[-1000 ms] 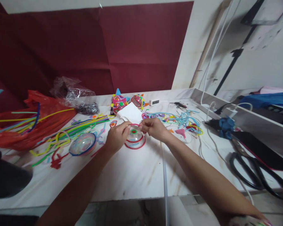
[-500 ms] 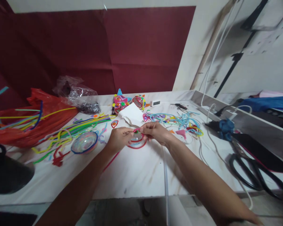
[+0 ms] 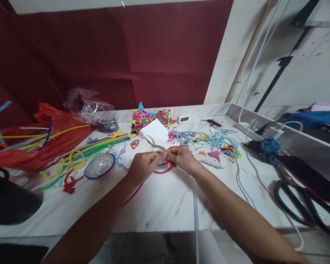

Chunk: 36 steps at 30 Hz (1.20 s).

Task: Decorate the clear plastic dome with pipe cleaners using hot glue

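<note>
Both hands meet over the middle of the marble-patterned table. My left hand pinches a red pipe cleaner, whose tail runs down toward the left forearm. My right hand pinches the same pipe cleaner close to the left fingertips. Just below the fingers lies a clear round piece with a red rim, partly covered by the hands. Behind them rests a folded white paper. A small red eye-shaped piece is left of the paper.
Left are a clear bowl with blue rim, pipe cleaners, a red bag and a black pot. Right are tangled pipe cleaners, a white glue gun, cables and black scissors. Decorated figures stand behind.
The view has shifted slightly, so most things appear a little displaced. More of the white glue gun shows beside my right wrist. Both hands keep their pinch, fingertips still close together.
</note>
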Tool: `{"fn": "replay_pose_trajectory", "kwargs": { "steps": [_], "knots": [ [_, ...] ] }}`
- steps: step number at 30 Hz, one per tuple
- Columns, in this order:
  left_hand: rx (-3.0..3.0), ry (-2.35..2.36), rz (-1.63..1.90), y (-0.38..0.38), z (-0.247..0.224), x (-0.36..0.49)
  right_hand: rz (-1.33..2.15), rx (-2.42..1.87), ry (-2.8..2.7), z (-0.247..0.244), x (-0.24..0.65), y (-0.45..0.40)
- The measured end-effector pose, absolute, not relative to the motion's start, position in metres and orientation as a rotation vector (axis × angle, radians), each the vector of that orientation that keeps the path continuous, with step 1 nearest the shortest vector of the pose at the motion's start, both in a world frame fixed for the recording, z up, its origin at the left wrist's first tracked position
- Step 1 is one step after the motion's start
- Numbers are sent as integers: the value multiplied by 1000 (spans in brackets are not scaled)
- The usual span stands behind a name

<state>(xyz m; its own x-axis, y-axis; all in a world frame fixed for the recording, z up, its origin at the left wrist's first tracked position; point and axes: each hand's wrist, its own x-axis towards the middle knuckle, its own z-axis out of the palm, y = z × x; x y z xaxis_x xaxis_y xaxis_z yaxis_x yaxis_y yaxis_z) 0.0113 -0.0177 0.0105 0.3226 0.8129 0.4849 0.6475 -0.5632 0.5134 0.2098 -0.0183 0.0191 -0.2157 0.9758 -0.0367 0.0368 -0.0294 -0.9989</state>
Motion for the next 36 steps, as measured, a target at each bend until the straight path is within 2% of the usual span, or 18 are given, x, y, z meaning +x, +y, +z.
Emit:
{"fn": "replay_pose_trajectory", "kwargs": {
  "steps": [8, 18, 24, 36],
  "knots": [
    [2406, 1329, 1010, -20, 8, 13, 1300, -1204, -1447, 19, 204, -21],
    [2438, 1574, 944, -21, 3, 14, 1032, -1261, -1578, 12, 197, -25],
    [2462, 1548, 940, -21, -3, 15, 844, -1233, -1663, 5, 193, -28],
    [2465, 1553, 942, -19, -10, 18, 736, -1299, -1721, 4, 190, -33]
  ]
}}
